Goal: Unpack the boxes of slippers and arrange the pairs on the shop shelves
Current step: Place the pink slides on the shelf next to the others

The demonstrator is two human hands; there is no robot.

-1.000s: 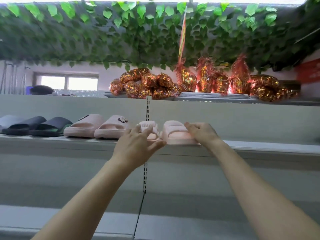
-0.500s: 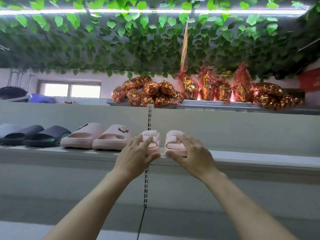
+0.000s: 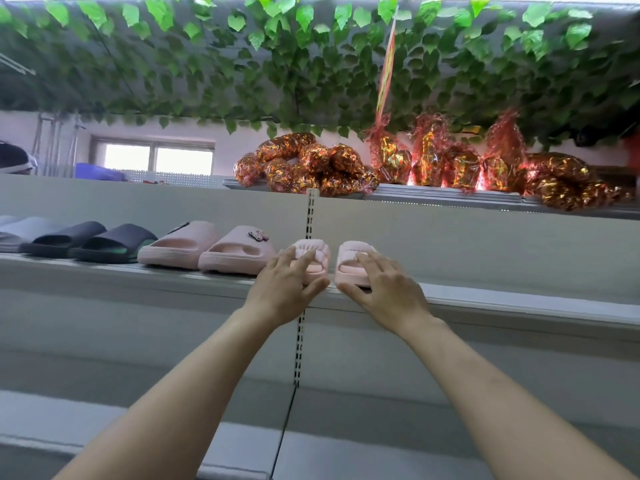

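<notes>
Resting under both hands (image 3: 341,289), pink slippers (image 3: 334,259) sit side by side.

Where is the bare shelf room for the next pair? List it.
Free: the shelf right of the right hand, bare to the frame edge. Crowded: left of the left hand, the pink pair and dark pair stand close together. The foil packs fill the top ledge.

Grey shelf (image 3: 519,303) carries row: pale slipper (image 3: 20,232), dark pair (image 3: 90,242), pink pair (image 3: 207,251), small pink pair (image 3: 332,258).
</notes>
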